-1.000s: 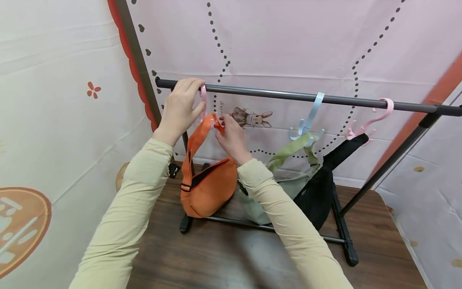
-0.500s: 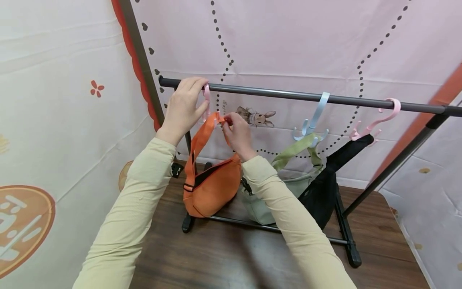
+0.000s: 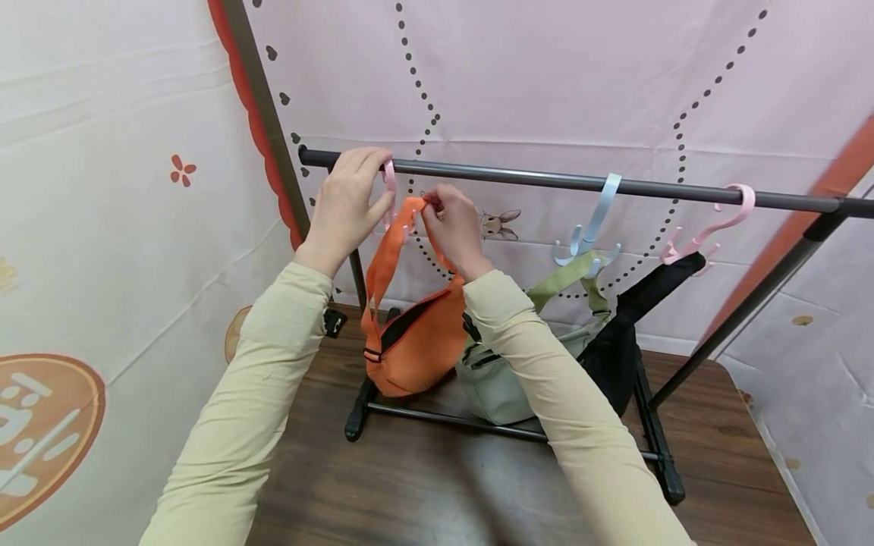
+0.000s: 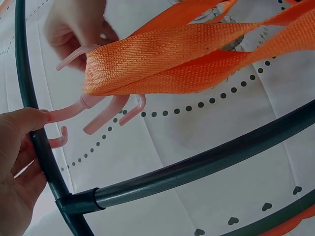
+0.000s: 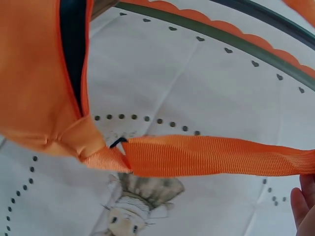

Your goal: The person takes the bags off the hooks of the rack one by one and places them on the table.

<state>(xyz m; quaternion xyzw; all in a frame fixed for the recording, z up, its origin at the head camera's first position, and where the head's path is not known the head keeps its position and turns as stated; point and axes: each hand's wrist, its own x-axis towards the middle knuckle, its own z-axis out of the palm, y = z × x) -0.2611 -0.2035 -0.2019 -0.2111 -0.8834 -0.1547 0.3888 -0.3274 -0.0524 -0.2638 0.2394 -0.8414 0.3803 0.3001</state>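
Observation:
My left hand [image 3: 348, 205] grips the black rail [image 3: 505, 174] near its left end, together with the top of a pink hook [image 3: 390, 182]. In the left wrist view the thumb presses the stem of this pink hook [image 4: 74, 109] against the rail. The orange bag [image 3: 419, 349] hangs below, its zip partly undone. Beside the hook, my right hand [image 3: 456, 227] pinches the top of the bag's orange strap [image 3: 384, 265]. The left wrist view has the strap [image 4: 162, 59] crossing the hook's prongs; whether it bears on one is unclear. From the right wrist, the strap [image 5: 211, 155] looks taut.
Farther right on the rail, a light blue hook [image 3: 601, 212] holds a pale green bag [image 3: 498, 387]. Beyond it, another pink hook [image 3: 724, 224] carries a black bag [image 3: 611, 356]. The rack's feet [image 3: 355, 417] stand on a brown wooden surface [image 3: 382, 485]. Printed cloth surrounds the rack.
My right hand has risen with the strap's top, and the orange bag has lifted and shifted slightly right. The left hand stays on the rail and hook.

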